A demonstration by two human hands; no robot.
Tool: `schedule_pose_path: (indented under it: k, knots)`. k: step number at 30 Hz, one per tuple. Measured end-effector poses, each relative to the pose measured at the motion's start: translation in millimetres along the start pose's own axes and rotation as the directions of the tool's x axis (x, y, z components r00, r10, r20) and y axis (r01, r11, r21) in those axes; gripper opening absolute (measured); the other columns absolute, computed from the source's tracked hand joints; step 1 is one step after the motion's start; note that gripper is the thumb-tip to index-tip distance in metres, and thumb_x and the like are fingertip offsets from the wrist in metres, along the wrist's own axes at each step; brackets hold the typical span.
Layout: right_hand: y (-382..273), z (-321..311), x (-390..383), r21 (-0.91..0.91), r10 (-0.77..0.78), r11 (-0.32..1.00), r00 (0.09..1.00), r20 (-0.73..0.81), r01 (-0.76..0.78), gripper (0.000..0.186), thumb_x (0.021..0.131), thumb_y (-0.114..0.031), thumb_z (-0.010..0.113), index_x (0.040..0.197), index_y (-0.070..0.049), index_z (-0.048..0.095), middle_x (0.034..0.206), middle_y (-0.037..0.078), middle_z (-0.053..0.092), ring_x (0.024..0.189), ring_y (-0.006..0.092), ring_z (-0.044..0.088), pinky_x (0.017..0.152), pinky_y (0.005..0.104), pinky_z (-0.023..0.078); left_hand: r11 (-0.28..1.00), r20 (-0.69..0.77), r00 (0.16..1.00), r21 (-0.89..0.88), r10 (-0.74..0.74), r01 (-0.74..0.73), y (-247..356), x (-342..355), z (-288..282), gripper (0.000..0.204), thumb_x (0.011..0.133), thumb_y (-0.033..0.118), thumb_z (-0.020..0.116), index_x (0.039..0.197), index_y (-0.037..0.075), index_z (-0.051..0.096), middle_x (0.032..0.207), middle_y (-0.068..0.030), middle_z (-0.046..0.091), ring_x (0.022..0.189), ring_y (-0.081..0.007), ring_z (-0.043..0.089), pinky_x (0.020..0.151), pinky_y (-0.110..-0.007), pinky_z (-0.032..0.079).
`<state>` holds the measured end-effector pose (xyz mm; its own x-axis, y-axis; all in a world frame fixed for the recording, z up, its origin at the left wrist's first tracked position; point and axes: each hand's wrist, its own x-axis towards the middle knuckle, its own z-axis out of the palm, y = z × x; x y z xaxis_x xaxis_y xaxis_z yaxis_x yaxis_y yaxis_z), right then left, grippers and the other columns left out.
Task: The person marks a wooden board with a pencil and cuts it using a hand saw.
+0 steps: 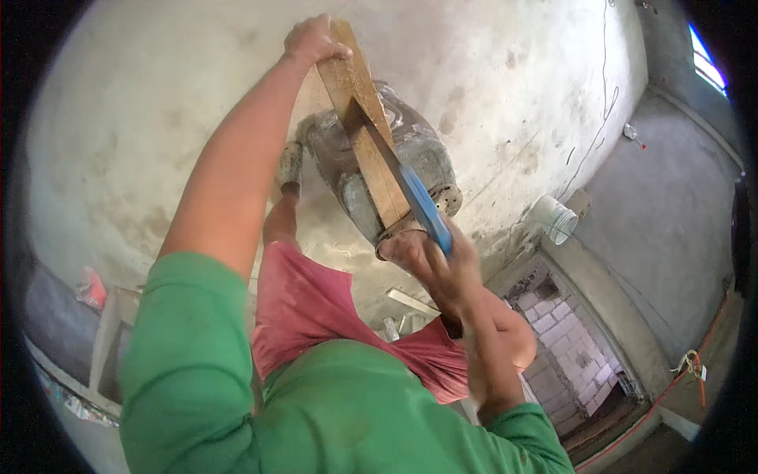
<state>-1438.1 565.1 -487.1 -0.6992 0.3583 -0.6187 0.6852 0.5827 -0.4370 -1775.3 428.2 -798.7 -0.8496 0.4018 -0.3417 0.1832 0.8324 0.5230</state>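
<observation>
My left hand is closed around the far end of a wooden board. The board slants toward me over a grey, dirty, rounded object whose kind I cannot make out. In my right hand is a handsaw, its near part blue and blurred. The saw's dark blade lies across the board's upper half, slanting up to the left. My right foot is at the board's near end. My left foot stands on the floor, left of the grey object.
A white bucket lies on its side at the right. Beyond my right knee is a framed opening with grey blocks inside. A loose wood strip lies between my legs. An orange cord runs along the lower right.
</observation>
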Motion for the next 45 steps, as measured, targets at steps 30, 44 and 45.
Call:
schedule_pose_path:
  k: [30,44,45]
  knots:
    - [27.5,83.4,103.1,0.104,-0.031,0.994,0.999,-0.041,0.035,0.036,0.094,-0.016,0.06,0.127,-0.002,0.059,0.092,0.027,0.066,0.087,0.0357,0.069,0.079,0.0399,0.053,0.999,0.012,1.0,0.048,0.002,-0.002,6.1,6.1,-8.0,0.08,0.057,0.055,0.087,0.117,0.009,0.062,0.116,-0.0154,0.069,0.112,-0.0336,0.064,0.094,-0.045,0.052]
    - [-25.8,-42.3,-59.5,-0.038,0.013,0.999,0.996,0.09,-0.009,0.039,0.091,-0.009,0.061,0.13,-0.003,0.06,0.093,0.021,0.069,0.085,0.0246,0.072,0.076,0.0337,0.053,0.998,0.084,0.995,-0.02,-0.059,0.061,-21.1,-10.2,-25.6,0.084,0.057,0.052,0.086,0.123,0.005,0.061,0.114,-0.0191,0.069,0.109,-0.0356,0.066,0.091,-0.049,0.053]
    - [-8.2,-13.3,-33.4,0.067,0.181,0.98,0.979,0.094,-0.188,0.038,0.091,-0.016,0.059,0.125,0.001,0.061,0.094,0.019,0.068,0.089,0.0303,0.068,0.081,0.0374,0.052,1.0,0.033,0.999,-0.016,-0.023,0.023,-11.2,-5.1,-17.9,0.081,0.057,0.051,0.087,0.12,0.008,0.062,0.113,-0.0168,0.069,0.108,-0.0357,0.066,0.092,-0.048,0.053]
